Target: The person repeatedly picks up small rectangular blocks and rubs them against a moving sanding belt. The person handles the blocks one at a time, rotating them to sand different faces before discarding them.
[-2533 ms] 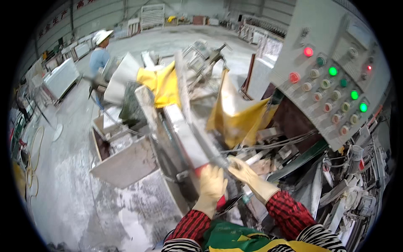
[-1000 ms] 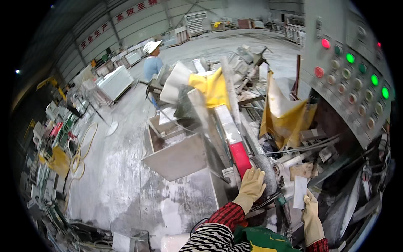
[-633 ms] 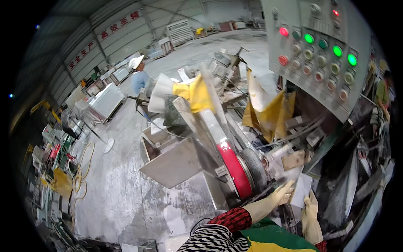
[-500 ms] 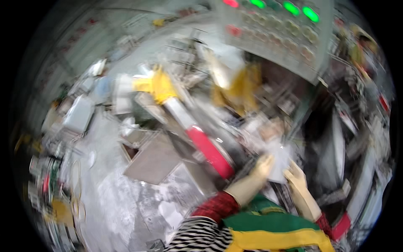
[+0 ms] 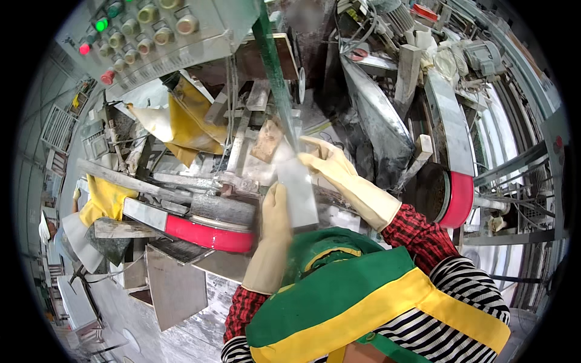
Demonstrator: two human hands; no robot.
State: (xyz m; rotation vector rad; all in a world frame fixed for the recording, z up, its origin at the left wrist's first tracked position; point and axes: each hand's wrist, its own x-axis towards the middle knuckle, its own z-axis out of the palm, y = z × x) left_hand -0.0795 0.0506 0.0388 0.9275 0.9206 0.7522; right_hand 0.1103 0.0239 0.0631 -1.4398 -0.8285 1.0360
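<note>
Two gloved hands hold one small slab just above the centre of the frame, and I see clutter on every side of it. A control panel (image 5: 163,30) with green and red buttons fills the upper left, with a yellow cloth (image 5: 187,124) hanging below it. A green bar (image 5: 273,66) runs down from the top edge and ends right behind the slab. At lower left sits a wheel with a red rim (image 5: 209,233), just beside my left wrist; a second red-rimmed wheel (image 5: 454,196) stands at the right, near the right forearm. A dusty grey metal chute (image 5: 378,130) rises behind the right hand.

The grey slab (image 5: 298,192) is flat, rectangular, pale and dust-coated, standing tilted on its short end. My left hand (image 5: 275,221) grips its lower left edge; my right hand (image 5: 324,163) closes over its upper right corner, fingers curled round it. Both wear cream rubber gloves.
</note>
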